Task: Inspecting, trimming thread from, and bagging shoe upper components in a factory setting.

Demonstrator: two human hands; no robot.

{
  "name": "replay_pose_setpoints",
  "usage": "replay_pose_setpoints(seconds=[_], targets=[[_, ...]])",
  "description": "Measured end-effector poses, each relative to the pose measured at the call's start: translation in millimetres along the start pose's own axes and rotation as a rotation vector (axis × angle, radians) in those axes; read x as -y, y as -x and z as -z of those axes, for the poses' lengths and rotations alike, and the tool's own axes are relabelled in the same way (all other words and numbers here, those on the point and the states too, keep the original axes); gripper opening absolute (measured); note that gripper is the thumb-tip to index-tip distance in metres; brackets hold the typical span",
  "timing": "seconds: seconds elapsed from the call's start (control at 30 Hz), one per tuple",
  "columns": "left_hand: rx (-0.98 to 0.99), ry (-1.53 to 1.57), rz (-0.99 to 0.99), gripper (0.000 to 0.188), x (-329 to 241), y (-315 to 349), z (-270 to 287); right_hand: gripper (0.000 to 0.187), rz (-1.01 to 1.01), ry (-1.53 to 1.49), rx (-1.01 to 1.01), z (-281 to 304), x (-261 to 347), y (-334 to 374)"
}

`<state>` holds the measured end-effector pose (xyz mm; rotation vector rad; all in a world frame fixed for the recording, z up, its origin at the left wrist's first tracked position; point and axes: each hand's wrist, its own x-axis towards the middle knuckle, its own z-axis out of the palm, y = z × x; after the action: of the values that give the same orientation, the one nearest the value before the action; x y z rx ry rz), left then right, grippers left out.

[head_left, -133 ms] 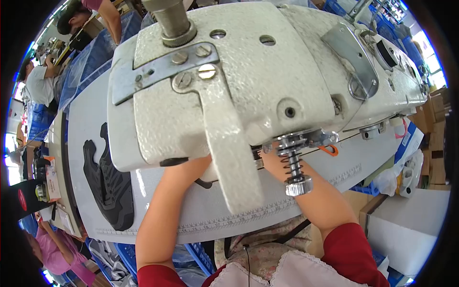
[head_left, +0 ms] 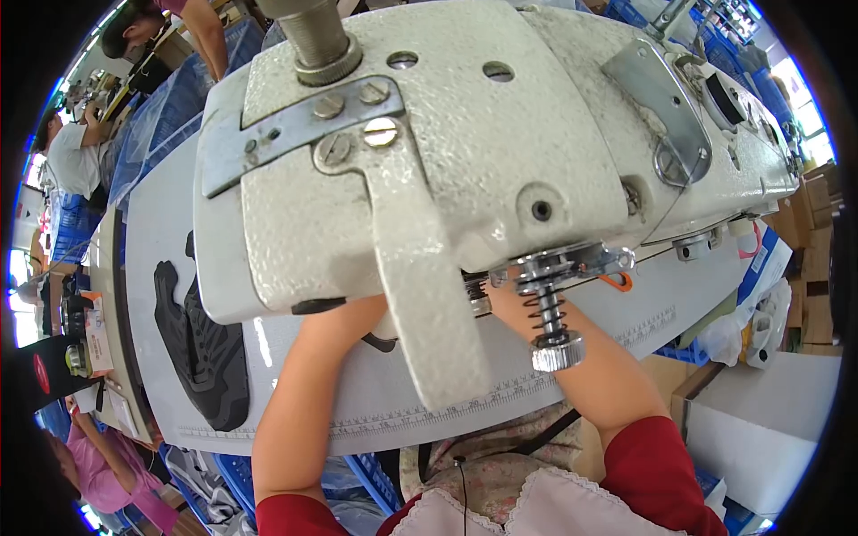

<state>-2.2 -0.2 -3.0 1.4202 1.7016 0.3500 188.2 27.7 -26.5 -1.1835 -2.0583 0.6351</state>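
Observation:
A large cream-white sewing machine head [head_left: 465, 161] fills the upper middle of the view. Both forearms reach under it from the lower edge. My left hand [head_left: 359, 314] shows only near the wrist, beneath the machine's front left end. My right hand [head_left: 508, 305] goes in behind the chrome tension knob and spring [head_left: 556, 335]; its fingers are out of sight too. Beside my left wrist a small dark curved edge of a piece [head_left: 382, 343] peeks out on the table. Whatever the fingers touch is hidden by the machine and its presser lever [head_left: 429, 295].
Black and grey cut shoe-upper pieces [head_left: 210, 366] lie on the light grey table [head_left: 295, 420] at the left. A ruler scale [head_left: 500, 393] runs along its near edge. A white box [head_left: 760, 402] stands at the right. Other people work at the left.
The machine head appears slightly farther left, its lever tip a little lower. My forearms look almost the same, with the left one shifted very slightly left.

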Motion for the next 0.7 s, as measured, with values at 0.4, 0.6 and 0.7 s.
replay_pose_setpoints(seconds=[0.4, 0.6, 0.7], targets=[[0.162, -0.092, 0.021, 0.053, 1, -14, -4, 0.027, 0.056, 0.076, -0.108, -12, -11, -1], [0.153, -0.454, -0.099, 0.049, -6, -21, 1, 0.025, 0.014, 0.060, -0.119, -10, -6, -2], [0.100, -0.423, -0.145, 0.044, -6, -13, -4, 0.024, -0.071, 0.058, -0.051, -9, -5, -3]])
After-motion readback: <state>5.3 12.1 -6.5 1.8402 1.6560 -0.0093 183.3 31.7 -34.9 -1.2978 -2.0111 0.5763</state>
